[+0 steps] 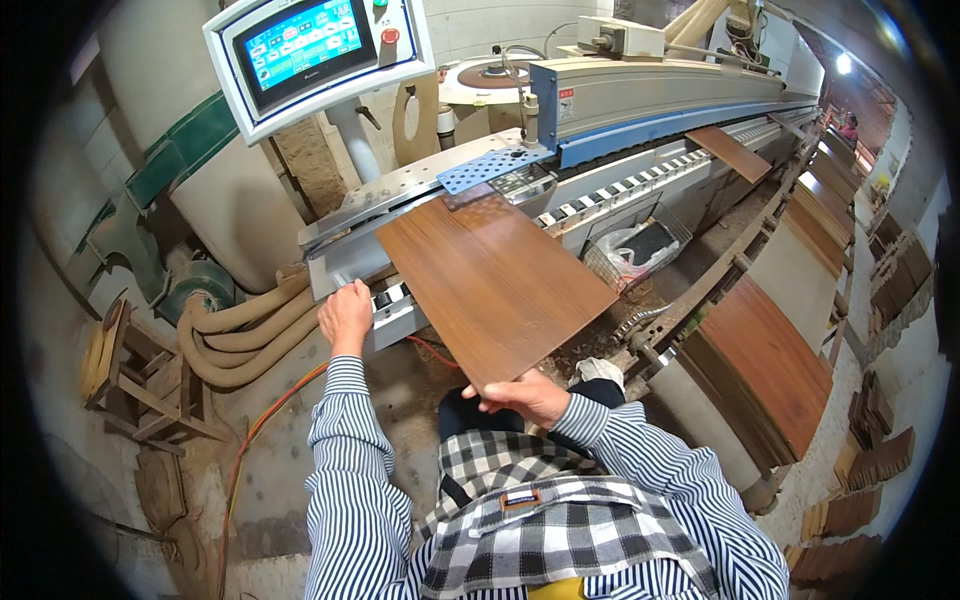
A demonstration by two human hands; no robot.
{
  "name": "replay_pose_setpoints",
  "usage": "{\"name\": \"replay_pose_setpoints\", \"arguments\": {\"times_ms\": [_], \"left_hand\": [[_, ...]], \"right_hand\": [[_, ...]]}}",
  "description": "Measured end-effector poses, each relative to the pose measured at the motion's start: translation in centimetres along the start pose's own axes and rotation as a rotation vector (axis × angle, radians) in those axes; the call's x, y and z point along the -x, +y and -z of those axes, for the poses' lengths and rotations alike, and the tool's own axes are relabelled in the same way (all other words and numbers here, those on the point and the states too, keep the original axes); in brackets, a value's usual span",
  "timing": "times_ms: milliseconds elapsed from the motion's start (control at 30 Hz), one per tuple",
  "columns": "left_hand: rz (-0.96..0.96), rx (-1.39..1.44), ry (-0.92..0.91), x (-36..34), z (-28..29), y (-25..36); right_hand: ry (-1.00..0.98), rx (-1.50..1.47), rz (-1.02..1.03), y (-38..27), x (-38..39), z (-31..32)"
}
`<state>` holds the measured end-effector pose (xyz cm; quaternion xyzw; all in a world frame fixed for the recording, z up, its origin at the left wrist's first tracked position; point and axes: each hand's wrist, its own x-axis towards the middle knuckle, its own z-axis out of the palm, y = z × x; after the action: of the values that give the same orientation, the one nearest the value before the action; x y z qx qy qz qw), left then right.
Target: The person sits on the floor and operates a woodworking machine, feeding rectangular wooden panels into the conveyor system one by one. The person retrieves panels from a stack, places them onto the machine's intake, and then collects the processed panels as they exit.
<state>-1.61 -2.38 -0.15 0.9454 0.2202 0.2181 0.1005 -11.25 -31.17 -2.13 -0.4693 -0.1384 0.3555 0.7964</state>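
A brown wood-grain panel (pixel 500 275) reaches from the infeed of an edge-banding machine (pixel 660 95) toward my body. Its far end lies beside a blue perforated guard plate (pixel 495 170). My right hand (pixel 528 398) is closed on the panel's near edge, with fingers along the rim and the underside grip partly hidden. To the left of the panel, my left hand (pixel 346 315) is closed in a fist at the machine's metal infeed edge (pixel 325 275). What sits inside those fingers, if anything, is hidden.
A lit control screen (pixel 305 50) stands at upper left. Another brown panel (pixel 730 152) lies farther down the machine. Stacked panels (pixel 765 365) rest on a roller conveyor at right. Dust hoses (pixel 245 345), a wooden stool (pixel 140 375) and an orange cable (pixel 240 450) are at left.
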Motion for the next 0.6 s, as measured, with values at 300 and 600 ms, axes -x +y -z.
{"name": "replay_pose_setpoints", "arguments": {"times_ms": [300,600], "left_hand": [[-0.005,0.012,0.007,0.1,0.2,0.3],[-0.023,-0.012,0.026,-0.1,-0.5,-0.1]], "right_hand": [[-0.1,0.185,0.073,1.6,-4.7,0.6],[0.071,0.184,0.146,2.9,-4.0,0.3]]}}
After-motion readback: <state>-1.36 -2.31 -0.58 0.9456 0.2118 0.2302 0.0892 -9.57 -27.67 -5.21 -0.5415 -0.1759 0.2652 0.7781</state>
